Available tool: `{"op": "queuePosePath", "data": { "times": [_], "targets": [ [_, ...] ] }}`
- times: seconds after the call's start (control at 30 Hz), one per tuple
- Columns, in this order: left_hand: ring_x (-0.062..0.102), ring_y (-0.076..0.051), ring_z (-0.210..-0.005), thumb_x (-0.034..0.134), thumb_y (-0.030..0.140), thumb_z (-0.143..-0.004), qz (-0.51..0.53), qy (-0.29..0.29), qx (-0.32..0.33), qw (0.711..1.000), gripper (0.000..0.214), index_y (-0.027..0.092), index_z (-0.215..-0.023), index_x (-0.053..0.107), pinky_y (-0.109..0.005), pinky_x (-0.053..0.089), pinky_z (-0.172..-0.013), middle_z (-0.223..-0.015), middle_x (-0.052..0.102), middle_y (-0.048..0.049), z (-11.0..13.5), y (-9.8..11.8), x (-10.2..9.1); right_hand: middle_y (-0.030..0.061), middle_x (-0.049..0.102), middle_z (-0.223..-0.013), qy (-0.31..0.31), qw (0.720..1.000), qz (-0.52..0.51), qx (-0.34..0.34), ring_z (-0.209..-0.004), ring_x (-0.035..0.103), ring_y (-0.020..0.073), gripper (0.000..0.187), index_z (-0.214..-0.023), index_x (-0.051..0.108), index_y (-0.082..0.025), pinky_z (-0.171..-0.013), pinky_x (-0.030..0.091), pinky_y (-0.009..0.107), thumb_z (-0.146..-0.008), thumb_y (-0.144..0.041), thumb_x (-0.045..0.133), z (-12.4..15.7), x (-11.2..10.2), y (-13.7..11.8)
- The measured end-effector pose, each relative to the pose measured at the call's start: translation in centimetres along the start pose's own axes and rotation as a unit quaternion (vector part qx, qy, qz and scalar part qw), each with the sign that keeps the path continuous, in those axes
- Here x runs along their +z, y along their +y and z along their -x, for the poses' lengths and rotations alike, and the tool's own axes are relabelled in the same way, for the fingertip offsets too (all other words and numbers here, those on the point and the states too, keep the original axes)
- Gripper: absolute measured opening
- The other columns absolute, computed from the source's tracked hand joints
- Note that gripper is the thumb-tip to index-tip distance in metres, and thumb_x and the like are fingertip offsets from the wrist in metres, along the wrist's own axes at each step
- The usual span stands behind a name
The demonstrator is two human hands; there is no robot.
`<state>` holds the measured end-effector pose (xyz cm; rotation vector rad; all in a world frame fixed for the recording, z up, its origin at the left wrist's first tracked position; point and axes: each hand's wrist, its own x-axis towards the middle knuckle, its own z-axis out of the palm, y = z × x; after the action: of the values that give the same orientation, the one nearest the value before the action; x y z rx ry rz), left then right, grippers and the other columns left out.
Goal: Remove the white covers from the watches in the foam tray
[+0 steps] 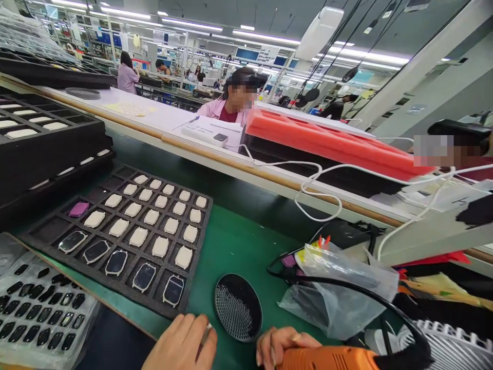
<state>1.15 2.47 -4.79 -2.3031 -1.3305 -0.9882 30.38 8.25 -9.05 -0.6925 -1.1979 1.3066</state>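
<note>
Green tabletop (pixel 241 244) under strip lights (pixel 192 24); left grip (pixel 183 343) and right grip (pixel 281 340) curled, contents unclear.

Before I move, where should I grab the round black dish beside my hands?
Try the left rim of the round black dish, coming from that side, where your left hand is close. The dish lies flat on the green surface, so its edge seems the easiest hold.
</note>
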Motion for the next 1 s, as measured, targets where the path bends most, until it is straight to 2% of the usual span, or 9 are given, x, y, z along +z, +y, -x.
{"op": "queuePosePath", "data": {
  "times": [0.17, 0.27, 0.37, 0.43, 0.53, 0.63, 0.83, 0.93, 1.0],
  "targets": [
    [0.059, -0.018, -0.104, 0.056, 0.027, -0.097, -0.03, -0.012, -0.014, 0.999, 0.018, 0.018, -0.109, 0.066, -0.04, 0.038, -0.114, -0.099, 0.068, -0.0063, -0.8, -0.1, -0.5, -0.0019, 0.047, -0.066, -0.06, 0.998, -0.013, -0.023, -0.064, 0.048, -0.0013, 0.058, -0.084, 0.055, -0.006, -0.065, 0.048, 0.011, -0.104, -0.061, 0.048, 1.9, 3.3, -0.3],
    [0.056, -0.017, -0.101, 0.056, 0.027, -0.097, -0.033, -0.01, -0.027, 0.999, 0.017, 0.018, -0.103, 0.068, -0.043, 0.031, -0.114, -0.096, 0.067, -0.0048, -1.4, 0.1, -0.5, -0.0021, 0.048, -0.066, -0.037, 0.996, -0.012, -0.075, -0.061, 0.05, 0.0003, 0.066, -0.093, 0.058, -0.008, -0.06, 0.049, 0.013, -0.095, -0.074, 0.055, 1.5, 5.6, -1.4],
    [0.055, -0.019, -0.104, 0.053, 0.029, -0.099, -0.022, -0.005, -0.04, 0.999, 0.021, 0.018, -0.099, 0.07, -0.044, 0.028, -0.108, -0.101, 0.069, -0.0061, -1.9, 0.5, -0.5, -0.0029, 0.052, -0.071, -0.01, 0.991, -0.018, -0.129, -0.057, 0.053, 0.004, 0.065, -0.113, 0.06, -0.021, -0.054, 0.049, 0.017, -0.084, -0.078, 0.066, 0.5, 8.1, -3.0],
    [0.054, -0.021, -0.11, 0.05, 0.031, -0.1, 0.002, -0.014, -0.037, 0.999, 0.025, 0.019, -0.104, 0.072, -0.045, 0.028, -0.106, -0.109, 0.069, -0.0067, -2.3, 1.0, -0.6, -0.0028, 0.051, -0.073, 0.011, 0.99, -0.013, -0.139, -0.058, 0.055, 0.006, 0.048, -0.121, 0.058, -0.029, -0.055, 0.051, 0.019, -0.094, -0.068, 0.059, 0.1, 9.7, -4.3],
    [0.054, -0.021, -0.115, 0.045, 0.026, -0.102, 0.054, -0.055, -0.019, 0.997, 0.029, 0.021, -0.113, 0.072, -0.045, 0.028, -0.106, -0.118, 0.069, -0.0044, -2.8, 1.8, -0.9, 0.0, 0.051, -0.081, 0.056, 0.991, 0.01, -0.117, -0.069, 0.06, 0.0086, 0.041, -0.124, 0.058, -0.028, -0.059, 0.053, 0.023, -0.1, -0.061, 0.051, 0.3, 11.5, -6.2],
    [0.054, -0.019, -0.112, 0.045, 0.02, -0.103, 0.106, -0.098, -0.01, 0.989, 0.027, 0.02, -0.108, 0.072, -0.044, 0.029, -0.105, -0.115, 0.07, -0.0029, -3.1, 2.1, -0.5, -0.0006, 0.051, -0.084, 0.096, 0.988, 0.038, -0.117, -0.073, 0.059, 0.0096, 0.046, -0.123, 0.057, -0.028, -0.064, 0.054, 0.026, -0.092, -0.062, 0.065, 0.6, 12.2, -7.6],
    [0.056, -0.016, -0.104, 0.05, 0.013, -0.1, 0.168, -0.111, 0.0, 0.979, 0.023, 0.018, -0.103, 0.072, -0.04, 0.032, -0.102, -0.105, 0.071, -0.0022, -3.0, 2.6, 0.8, 0.0004, 0.049, -0.093, 0.148, 0.978, 0.073, -0.128, -0.077, 0.06, 0.0105, 0.047, -0.127, 0.052, -0.028, -0.066, 0.054, 0.028, -0.095, -0.061, 0.059, 0.5, 12.9, -9.3],
    [0.058, -0.015, -0.108, 0.055, 0.018, -0.1, 0.175, -0.119, 0.001, 0.977, 0.02, 0.022, -0.108, 0.072, -0.039, 0.033, -0.105, -0.111, 0.072, -0.0013, -2.8, 2.9, 0.0, -0.0006, 0.044, -0.093, 0.166, 0.975, 0.072, -0.131, -0.076, 0.057, 0.0085, 0.047, -0.129, 0.049, -0.03, -0.065, 0.052, 0.027, -0.097, -0.064, 0.054, 0.2, 13.7, -9.7],
    [0.058, -0.019, -0.118, 0.063, 0.025, -0.099, 0.149, -0.141, -0.044, 0.978, 0.019, 0.023, -0.115, 0.072, -0.042, 0.032, -0.11, -0.124, 0.07, -0.004, -2.6, 2.7, -1.0, -0.001, 0.042, -0.092, 0.17, 0.974, 0.072, -0.128, -0.075, 0.056, 0.0082, 0.047, -0.127, 0.049, -0.03, -0.065, 0.052, 0.027, -0.097, -0.067, 0.053, -0.1, 14.3, -9.7]
  ]
}}
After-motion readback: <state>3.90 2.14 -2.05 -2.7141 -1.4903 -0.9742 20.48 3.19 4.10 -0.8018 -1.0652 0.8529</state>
